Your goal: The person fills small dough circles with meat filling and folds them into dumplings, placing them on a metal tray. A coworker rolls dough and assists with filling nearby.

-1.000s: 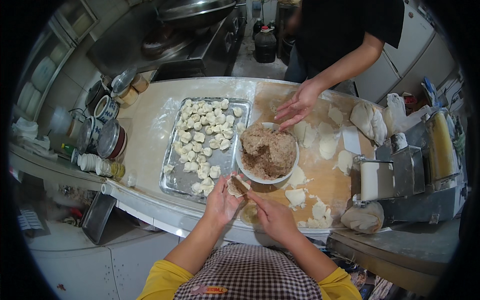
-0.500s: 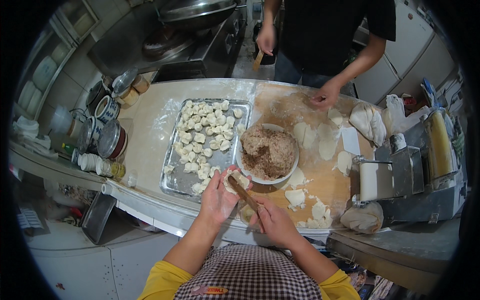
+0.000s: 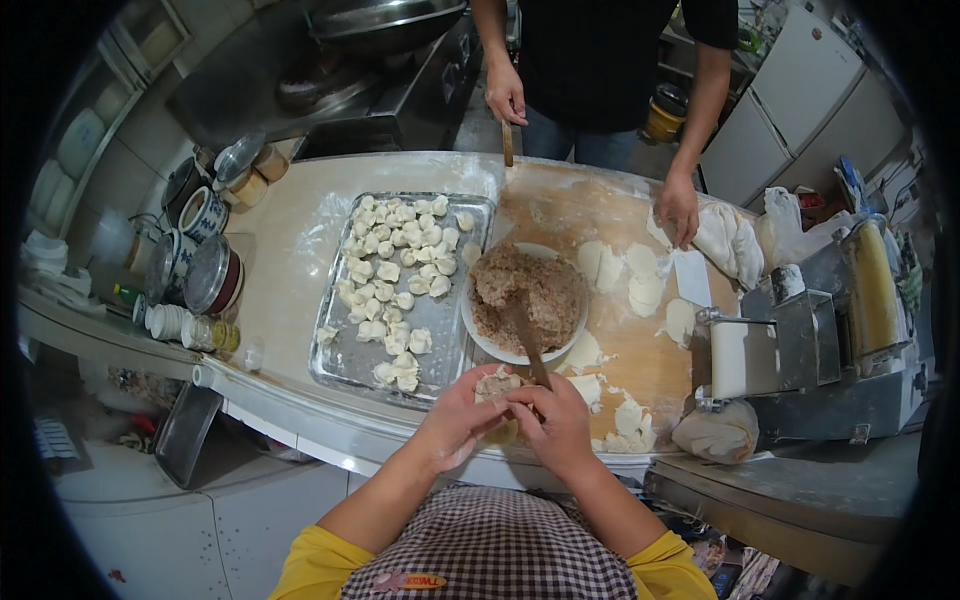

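My left hand (image 3: 455, 422) cups a round dough wrapper (image 3: 497, 384) with meat filling on it, just in front of the bowl. My right hand (image 3: 556, 418) keeps hold of a flat wooden stick (image 3: 527, 338), whose far end points up over the bowl. Its fingertips touch the wrapper's right edge. Behind my hands, the white bowl (image 3: 497, 352) is heaped with minced meat filling (image 3: 545, 290). To the left lies a metal tray (image 3: 330, 368) with many folded dumplings (image 3: 396, 340) on it.
Flat dough rounds (image 3: 645, 290) and scraps (image 3: 628, 428) lie on the wooden board (image 3: 655, 385). A dough-rolling machine (image 3: 805, 350) stands at right, lidded jars (image 3: 213, 277) at left. Across the counter, a person (image 3: 600, 70) holds a wooden stick, the other hand near a white scraper (image 3: 692, 278).
My right hand has swung the stick away from the wrapper, toward the bowl, and its fingertips have come to the wrapper's edge. The other person's hand has moved right, near the scraper.
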Available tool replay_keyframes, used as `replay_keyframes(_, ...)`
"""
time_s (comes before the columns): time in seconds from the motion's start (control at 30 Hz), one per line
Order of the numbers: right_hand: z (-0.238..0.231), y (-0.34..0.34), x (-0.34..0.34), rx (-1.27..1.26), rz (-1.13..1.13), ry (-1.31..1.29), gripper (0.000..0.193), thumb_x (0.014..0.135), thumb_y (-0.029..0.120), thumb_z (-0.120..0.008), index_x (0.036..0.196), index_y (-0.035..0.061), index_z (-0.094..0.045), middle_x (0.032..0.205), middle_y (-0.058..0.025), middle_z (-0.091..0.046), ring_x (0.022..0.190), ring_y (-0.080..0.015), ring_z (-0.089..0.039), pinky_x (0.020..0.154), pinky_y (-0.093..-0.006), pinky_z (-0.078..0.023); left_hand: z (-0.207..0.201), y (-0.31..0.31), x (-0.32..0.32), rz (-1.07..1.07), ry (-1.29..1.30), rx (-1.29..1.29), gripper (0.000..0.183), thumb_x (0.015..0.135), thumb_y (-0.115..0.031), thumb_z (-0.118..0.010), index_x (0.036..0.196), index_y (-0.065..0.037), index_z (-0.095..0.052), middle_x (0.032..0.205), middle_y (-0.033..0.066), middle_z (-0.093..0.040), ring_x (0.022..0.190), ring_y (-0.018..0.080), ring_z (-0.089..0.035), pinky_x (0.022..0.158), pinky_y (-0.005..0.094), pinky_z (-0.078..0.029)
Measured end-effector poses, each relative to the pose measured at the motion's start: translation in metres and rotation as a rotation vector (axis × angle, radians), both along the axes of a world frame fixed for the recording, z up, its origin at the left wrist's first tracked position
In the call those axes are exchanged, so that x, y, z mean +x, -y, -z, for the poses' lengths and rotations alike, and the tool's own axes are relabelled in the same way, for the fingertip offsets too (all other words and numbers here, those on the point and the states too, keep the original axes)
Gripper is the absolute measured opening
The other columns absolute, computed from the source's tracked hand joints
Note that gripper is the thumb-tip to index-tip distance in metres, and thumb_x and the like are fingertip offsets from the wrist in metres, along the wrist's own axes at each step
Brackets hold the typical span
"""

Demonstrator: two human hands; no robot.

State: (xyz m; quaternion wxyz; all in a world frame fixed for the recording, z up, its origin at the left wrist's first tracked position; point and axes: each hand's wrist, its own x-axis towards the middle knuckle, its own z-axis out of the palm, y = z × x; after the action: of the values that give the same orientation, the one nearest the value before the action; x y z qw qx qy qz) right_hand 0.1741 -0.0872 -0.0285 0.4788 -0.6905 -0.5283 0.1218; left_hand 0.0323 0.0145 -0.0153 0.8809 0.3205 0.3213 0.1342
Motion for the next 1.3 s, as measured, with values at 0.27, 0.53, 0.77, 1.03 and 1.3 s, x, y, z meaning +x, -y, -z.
replay_keyframes(0.27,-0.015,-0.001,-0.011,0.063,0.163,-0.264,0.014,0.076,0.01,-0.076,0.088,0.0068,-0.071,0.088,-0.0097,-0.063,0.084,-0.028,-0.061,0.072,-0.0375,-0.049,-0.001,0.013,0.003,0.028,-0.102,0.257,0.033,0.103,-0.019,-0.052,0.132,-0.003,-0.05,0.126,0.006,-0.058,0.105,0.011,-0.058,0.09,0.0274,-0.05)
replay_keyframes(0.53,-0.013,-0.009,-0.006,0.165,0.069,-0.04,0.023,0.086,0.017,-0.064,0.102,0.0022,-0.07,0.098,-0.0136,-0.063,0.093,-0.0305,-0.06,0.081,-0.0381,-0.049,-0.031,0.017,0.014,-0.054,0.018,0.037,0.031,0.105,-0.026,-0.048,0.124,-0.004,-0.059,0.125,0.0041,-0.06,0.103,0.0098,-0.059,0.083,0.0233,-0.048)
replay_keyframes(0.77,-0.018,-0.015,-0.018,0.14,0.02,-0.164,0.03,0.092,0.027,-0.058,0.109,0.0068,-0.072,0.095,-0.0131,-0.066,0.084,-0.0304,-0.063,0.074,-0.0397,-0.051,-0.003,0.026,0.008,-0.021,-0.067,0.365,0.034,0.106,-0.029,-0.041,0.116,-0.003,-0.061,0.105,0.0018,-0.063,0.094,0.013,-0.057,0.084,0.027,-0.047)
replay_keyframes(1.03,-0.016,-0.019,-0.02,0.159,0.005,-0.111,0.03,0.094,0.024,-0.056,0.113,0.0076,-0.071,0.096,-0.0131,-0.066,0.079,-0.0313,-0.062,0.071,-0.0389,-0.051,-0.008,0.038,0.01,-0.122,-0.131,0.58,0.033,0.107,-0.025,-0.038,0.115,0.0,-0.057,0.105,0.0087,-0.062,0.095,0.0165,-0.058,0.087,0.0277,-0.046)
replay_keyframes(1.3,-0.012,-0.01,-0.022,0.079,0.082,-0.394,0.019,0.087,0.013,-0.069,0.104,0.0046,-0.067,0.099,-0.0114,-0.065,0.08,-0.0261,-0.063,0.072,-0.0359,-0.051,-0.014,0.009,0.019,-0.342,0.119,-0.14,0.035,0.106,-0.026,-0.039,0.118,0.002,-0.055,0.116,0.0131,-0.061,0.107,0.0238,-0.062,0.096,0.0386,-0.049)
